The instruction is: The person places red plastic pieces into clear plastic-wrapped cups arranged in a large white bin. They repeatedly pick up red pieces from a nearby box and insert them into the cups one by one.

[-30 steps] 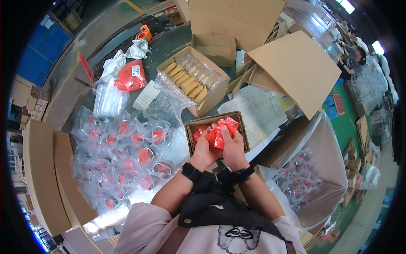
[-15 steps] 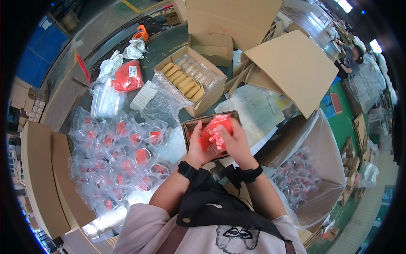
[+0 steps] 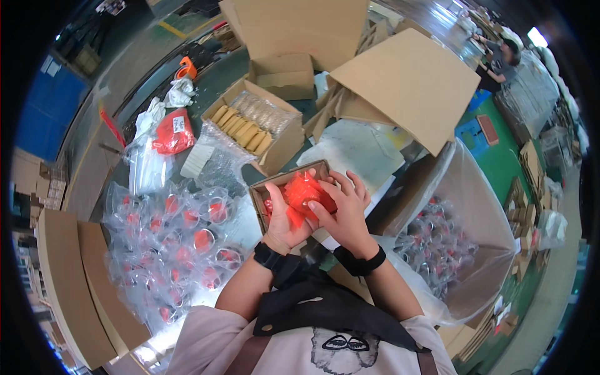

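Over a small cardboard box [image 3: 256,199], my two hands meet around a bright red bundle [image 3: 304,192]. It looks like thin, glossy plastic pieces, but their exact kind is unclear. My left hand [image 3: 286,228] cradles the bundle from below and the left, its thumb raised. From the right, my right hand [image 3: 347,212] grips the bundle's edge between thumb and forefinger, the other fingers spread. More red shows inside the box, partly hidden by my hands. To the left lies a heap of clear plastic bags [image 3: 181,250] with red pieces and rings inside.
Behind my hands stands a carton [image 3: 281,147] of yellow-brown packets and bubble-wrapped items. A red bag [image 3: 174,132] and an orange tape dispenser [image 3: 186,67] lie back left. A lined carton [image 3: 465,181] of bagged pieces stands right. Another person [image 3: 500,62] sits far right.
The red bundle has gone from a crumpled, raised shape to a lower, fanned one. My right hand has turned, its fingers now spreading past the bundle. The whole view has shifted slightly.
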The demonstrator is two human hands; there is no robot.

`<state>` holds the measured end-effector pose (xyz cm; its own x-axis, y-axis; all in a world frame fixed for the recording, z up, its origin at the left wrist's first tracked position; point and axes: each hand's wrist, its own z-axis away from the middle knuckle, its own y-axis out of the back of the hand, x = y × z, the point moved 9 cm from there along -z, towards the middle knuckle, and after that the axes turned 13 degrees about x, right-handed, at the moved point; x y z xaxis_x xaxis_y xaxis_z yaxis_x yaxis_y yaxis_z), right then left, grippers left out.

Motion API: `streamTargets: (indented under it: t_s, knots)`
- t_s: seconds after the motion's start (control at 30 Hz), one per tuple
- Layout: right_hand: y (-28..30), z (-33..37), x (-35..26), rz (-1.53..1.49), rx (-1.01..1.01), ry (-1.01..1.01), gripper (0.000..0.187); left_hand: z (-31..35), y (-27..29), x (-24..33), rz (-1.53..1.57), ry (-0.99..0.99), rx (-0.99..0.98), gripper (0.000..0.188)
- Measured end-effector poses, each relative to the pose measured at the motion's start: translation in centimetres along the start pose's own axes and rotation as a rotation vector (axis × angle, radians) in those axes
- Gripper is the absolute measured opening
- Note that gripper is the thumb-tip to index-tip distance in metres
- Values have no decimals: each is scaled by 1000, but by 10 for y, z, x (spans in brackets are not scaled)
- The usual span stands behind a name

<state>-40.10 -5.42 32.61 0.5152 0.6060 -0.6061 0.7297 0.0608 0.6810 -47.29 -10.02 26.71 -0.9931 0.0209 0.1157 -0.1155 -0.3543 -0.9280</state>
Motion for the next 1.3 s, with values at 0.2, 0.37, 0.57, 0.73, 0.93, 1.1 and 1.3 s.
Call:
streamTargets:
  t_s: [0.2, 0.37, 0.57, 0.73, 0.93, 1.1, 1.3]
  knots:
    - [91, 22, 33, -41, 218, -85, 21, -9, -26, -74, -292, 118, 52, 38]
    - [172, 83, 65, -26, 294, -314, 31, 3, -11, -168, -395, 361, 173, 28]
    - [218, 214, 165, -219, 298, -887, 21, 16, 6, -301, -737, 756, 65, 30]
    - [221, 240, 218, -360, 446, -1006, 10, -11, 48, -325, -692, 747, 192, 27]
    - [163, 135, 330, 6, 230, -784, 20, -19, 79, -299, -794, 591, 363, 23]
    - [94, 126, 388, 267, 70, -805, 29, -17, 71, -296, -641, 553, 356, 33]
    - [143, 187, 283, -742, -277, -1179, 21, -27, 67, -305, -617, 575, 423, 31]
